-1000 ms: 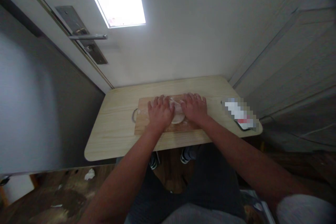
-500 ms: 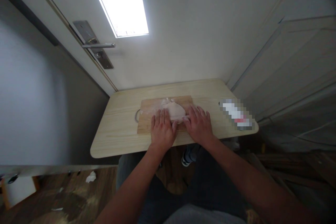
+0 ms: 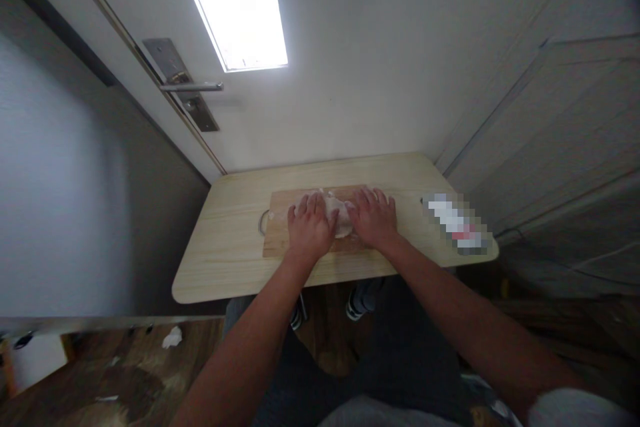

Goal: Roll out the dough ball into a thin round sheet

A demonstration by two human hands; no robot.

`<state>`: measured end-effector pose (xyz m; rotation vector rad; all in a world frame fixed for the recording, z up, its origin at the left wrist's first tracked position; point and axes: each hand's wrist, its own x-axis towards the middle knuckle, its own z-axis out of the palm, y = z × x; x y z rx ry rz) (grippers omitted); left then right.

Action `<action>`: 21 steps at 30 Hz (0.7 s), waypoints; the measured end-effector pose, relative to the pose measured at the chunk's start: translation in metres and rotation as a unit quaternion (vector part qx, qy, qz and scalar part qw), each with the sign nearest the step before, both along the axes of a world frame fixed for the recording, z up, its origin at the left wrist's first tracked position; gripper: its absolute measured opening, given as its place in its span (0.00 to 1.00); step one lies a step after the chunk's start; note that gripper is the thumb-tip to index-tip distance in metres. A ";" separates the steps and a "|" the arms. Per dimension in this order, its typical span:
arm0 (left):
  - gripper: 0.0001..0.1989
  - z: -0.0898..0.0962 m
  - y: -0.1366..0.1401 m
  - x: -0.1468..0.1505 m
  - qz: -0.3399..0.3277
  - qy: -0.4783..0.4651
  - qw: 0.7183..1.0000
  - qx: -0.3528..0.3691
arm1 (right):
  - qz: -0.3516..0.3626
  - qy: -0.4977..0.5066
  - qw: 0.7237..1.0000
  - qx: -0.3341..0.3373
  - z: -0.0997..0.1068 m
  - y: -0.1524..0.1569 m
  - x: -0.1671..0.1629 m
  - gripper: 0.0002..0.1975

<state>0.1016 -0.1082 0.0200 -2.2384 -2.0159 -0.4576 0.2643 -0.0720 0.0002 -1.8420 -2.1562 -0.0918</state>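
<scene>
A piece of pale, floured dough [image 3: 344, 227] lies on a wooden cutting board [image 3: 276, 240] and shows in the gap between my hands. My left hand [image 3: 311, 223] rests palm down over the dough's left side, fingers stretched forward. On the right side my right hand [image 3: 374, 217] is also palm down, its fingers extended toward the board's far edge. Both thumbs point inward at the dough. A pale rod seems to run under the hands across the dough, but they cover most of it and I cannot make it out clearly.
The board, with a metal ring handle [image 3: 262, 222] at its left end, sits on a light wooden table [image 3: 225, 233]. A pixelated object [image 3: 457, 223] lies at the table's right end. A white door with a lever handle [image 3: 193, 87] stands directly behind.
Both hands have slid forward, away from me, over the dough toward the board's far edge. More of the dough's near part shows between them. The view has shifted slightly.
</scene>
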 end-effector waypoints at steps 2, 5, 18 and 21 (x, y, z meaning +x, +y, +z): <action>0.30 0.001 0.009 -0.002 -0.002 0.000 1.000 -0.002 | -0.004 0.001 1.000 -0.003 0.001 0.008 -0.002 0.27; 0.30 0.002 0.023 -0.005 -0.007 0.002 1.000 -0.012 | -0.008 0.004 1.000 -0.010 0.004 0.019 -0.004 0.27; 0.25 0.010 0.048 -0.017 -0.050 -0.044 0.997 -0.049 | 0.018 0.014 0.998 -0.056 0.013 0.052 -0.004 0.28; 0.24 0.018 0.033 -0.027 -0.062 -0.064 0.995 -0.050 | 0.032 0.020 0.998 -0.051 0.009 0.050 0.004 0.26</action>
